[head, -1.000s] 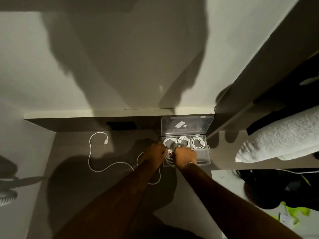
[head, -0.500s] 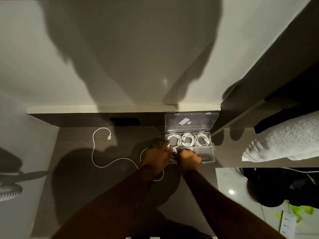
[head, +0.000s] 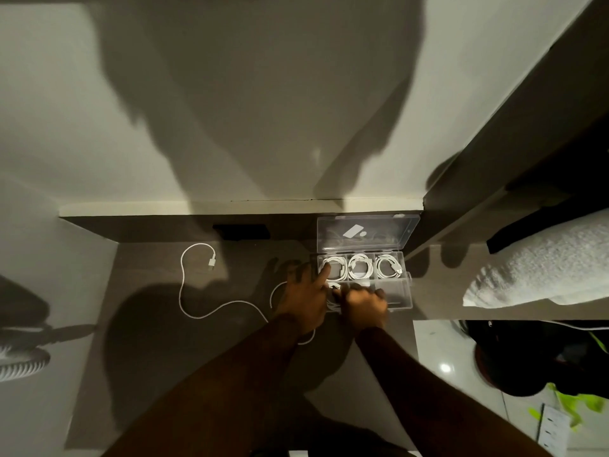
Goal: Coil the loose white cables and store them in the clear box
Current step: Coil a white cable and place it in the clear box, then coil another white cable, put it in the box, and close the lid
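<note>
A clear box [head: 400,293] with its lid [head: 367,234] standing open sits on the dark desk [head: 158,341] at the back right. Its three far compartments each hold a coiled white cable [head: 361,266]. My left hand [head: 304,296] lies at the box's left edge, forefinger stretched onto the far-left coil. My right hand [head: 365,306] is closed over a coiled white cable [head: 334,286] in the near-left compartment. One loose white cable [head: 197,313] snakes across the desk from its plug at the back to under my left wrist.
A dark slot [head: 240,231] lies in the desk near the wall. A white towel-like roll [head: 540,268] rests on a surface to the right. A fan [head: 19,361] stands at the left edge. Dark bags and green items lie on the floor at lower right.
My left hand has opened and its forefinger has reached out onto the far-left coil. My right hand stays pressed on the coil in the near compartment.
</note>
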Available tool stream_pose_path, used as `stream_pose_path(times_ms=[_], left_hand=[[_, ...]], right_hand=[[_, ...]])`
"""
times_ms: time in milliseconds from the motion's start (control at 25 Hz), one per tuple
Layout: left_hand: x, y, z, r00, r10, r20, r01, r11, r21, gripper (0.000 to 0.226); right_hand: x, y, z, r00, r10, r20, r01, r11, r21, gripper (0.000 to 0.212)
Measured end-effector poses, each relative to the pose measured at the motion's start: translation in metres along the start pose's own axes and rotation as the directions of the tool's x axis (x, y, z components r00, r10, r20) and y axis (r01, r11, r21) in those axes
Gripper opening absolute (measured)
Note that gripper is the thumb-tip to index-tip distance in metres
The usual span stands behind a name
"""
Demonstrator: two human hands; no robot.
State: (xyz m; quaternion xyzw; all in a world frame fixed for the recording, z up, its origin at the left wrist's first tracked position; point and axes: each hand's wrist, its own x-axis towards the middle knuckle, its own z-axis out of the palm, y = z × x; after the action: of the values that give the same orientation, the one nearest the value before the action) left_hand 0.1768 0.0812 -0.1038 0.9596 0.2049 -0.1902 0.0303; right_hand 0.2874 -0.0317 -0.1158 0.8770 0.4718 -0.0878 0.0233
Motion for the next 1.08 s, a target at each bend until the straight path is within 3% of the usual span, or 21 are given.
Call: stream_pose_path(times_ms=[80,240,600,840,960,1080], left_hand=[[0.0,0.007,0.0,0.999,-0.041,-0.001,0.041,0.999,-0.011,0.043],[-0.004,0.013,0.004,0.998,-0.068,-0.015,0.067,0.996,-0.061,0.043],[-0.029,0.012,0.016,0.993,-0.095,-0.076,0.075,0.969,-0.234,0.06],[-0.064,-0.004,0.022,0.968,-0.231,-0.098,0.194,0.936,-0.294,0.069],[-0.102,-0.028,0.037,0.954,-0.29,-0.073,0.249,0.906,-0.343,0.073],[-0.148,-0.06,0.054,0.948,-0.307,-0.086,0.258,0.897,-0.36,0.075]], right_hand=[[0.002,0.003,0.0,0.998,-0.044,0.048,0.044,0.999,-0.002,0.016],[0.012,0.003,0.0,0.977,0.052,0.207,-0.071,0.993,0.089,0.037],[-0.008,0.012,0.003,0.991,0.067,0.115,-0.087,0.981,0.176,0.041],[-0.034,-0.025,-0.009,0.986,-0.157,-0.057,0.163,0.975,0.15,0.047],[-0.049,-0.065,-0.008,0.946,-0.324,0.003,0.322,0.939,0.121,0.041],[-0.065,-0.111,-0.005,0.96,-0.247,0.131,0.229,0.964,0.133,0.04]])
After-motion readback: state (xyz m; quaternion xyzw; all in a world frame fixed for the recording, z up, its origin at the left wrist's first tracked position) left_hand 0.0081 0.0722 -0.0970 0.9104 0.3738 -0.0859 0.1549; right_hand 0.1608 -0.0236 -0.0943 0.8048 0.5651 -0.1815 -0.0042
